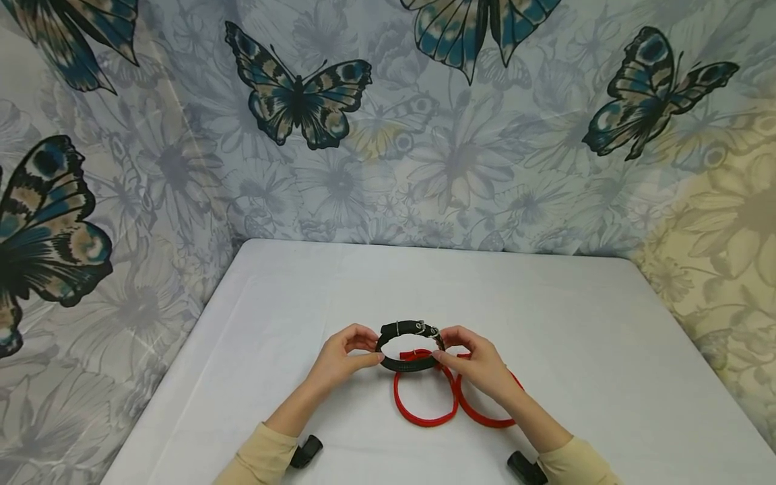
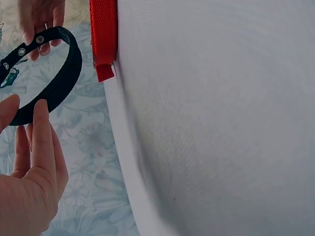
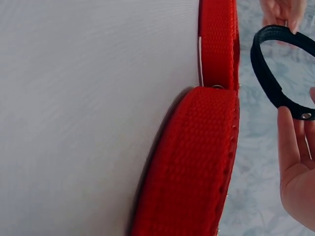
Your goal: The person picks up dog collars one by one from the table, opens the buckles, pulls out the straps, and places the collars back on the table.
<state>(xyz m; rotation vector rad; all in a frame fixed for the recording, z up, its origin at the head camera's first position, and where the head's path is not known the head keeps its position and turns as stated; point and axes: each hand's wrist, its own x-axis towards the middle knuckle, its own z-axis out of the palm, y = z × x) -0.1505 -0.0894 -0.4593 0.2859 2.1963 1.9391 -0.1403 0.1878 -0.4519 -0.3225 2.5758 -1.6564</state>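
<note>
A black buckled collar (image 1: 411, 365), closed into a loop, is held up above the table by both hands. My left hand (image 1: 347, 356) pinches its left side between thumb and fingers. On the opposite side my right hand (image 1: 475, 357) pinches the band near the metal buckle. Metal eyelets show along the black collar (image 2: 74, 73) in the left wrist view. Beneath it two red collars (image 1: 426, 422) stand on edge side by side as loops. The right one is partly hidden behind my right hand and forearm. Their woven webbing (image 3: 192, 157) is close in the right wrist view.
A white cloth covers the table (image 1: 291, 289). Butterfly-patterned fabric (image 1: 339, 195) hangs behind it and along the sides. Black wrist cameras (image 1: 306, 451) are worn at both sleeves, close over the table's near part.
</note>
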